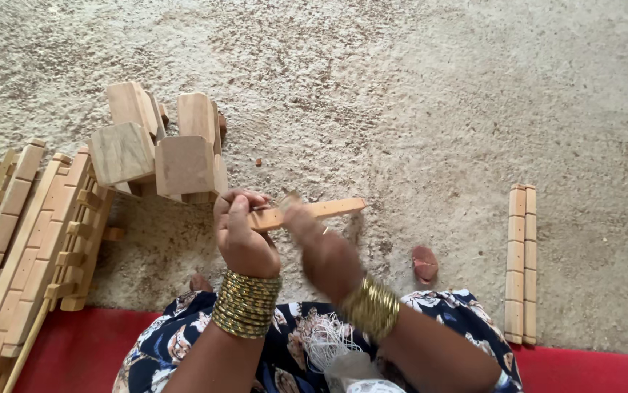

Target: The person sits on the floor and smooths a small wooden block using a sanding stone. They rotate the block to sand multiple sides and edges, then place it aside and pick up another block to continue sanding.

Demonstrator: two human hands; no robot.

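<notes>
So my left hand [243, 231] has its fingers [235, 207] curled tight round one end of the wooden strip [312, 212], whose long axis runs off to the right, tilted slightly up. My right hand [312, 244] is blurred over the strip's middle; can't tell its grip. It's all held above the floor [437, 109], just past my lap.

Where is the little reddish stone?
The reddish stone lies on the sandy floor right of the blurred right hand, between that hand and the pair of notched slats at the right edge.
</notes>
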